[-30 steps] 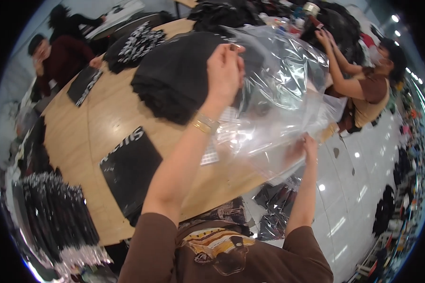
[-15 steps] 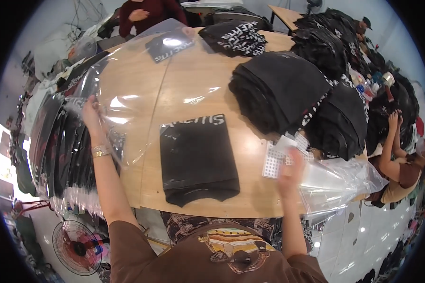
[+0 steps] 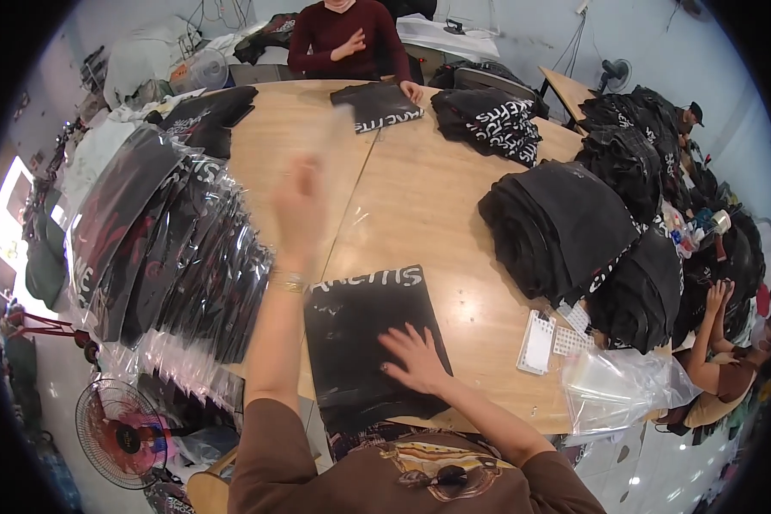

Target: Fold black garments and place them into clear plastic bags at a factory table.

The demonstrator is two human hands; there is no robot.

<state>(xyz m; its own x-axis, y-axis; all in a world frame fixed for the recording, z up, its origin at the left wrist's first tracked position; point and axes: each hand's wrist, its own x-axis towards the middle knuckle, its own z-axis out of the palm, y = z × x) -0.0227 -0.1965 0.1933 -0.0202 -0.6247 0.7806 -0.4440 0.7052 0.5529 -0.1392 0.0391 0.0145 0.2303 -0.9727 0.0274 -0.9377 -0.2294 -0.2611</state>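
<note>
A folded black shirt (image 3: 360,343) with white lettering along its far edge lies at the table's near edge, in front of me. My right hand (image 3: 415,360) rests flat on it, fingers spread and holding nothing. Above the table, left of the shirt's far end, my left hand (image 3: 300,193) is raised and smeared by motion. A pale blur shows just past its fingers; I cannot make out what it is. To the right lie small white label sheets (image 3: 535,343) and a stack of clear plastic bags (image 3: 617,381).
Rows of bagged black garments (image 3: 163,248) fill the left side. Piles of folded black shirts (image 3: 557,227) stand at the right. Across the table (image 3: 437,214), a person (image 3: 347,43) touches another black shirt (image 3: 377,104). A co-worker (image 3: 728,343) is at the far right; a fan (image 3: 128,437) stands lower left.
The large clear bag my left hand held up no longer shows spread in the air. My right hand has moved from the label sheets onto the shirt. My left hand has swung right.
</note>
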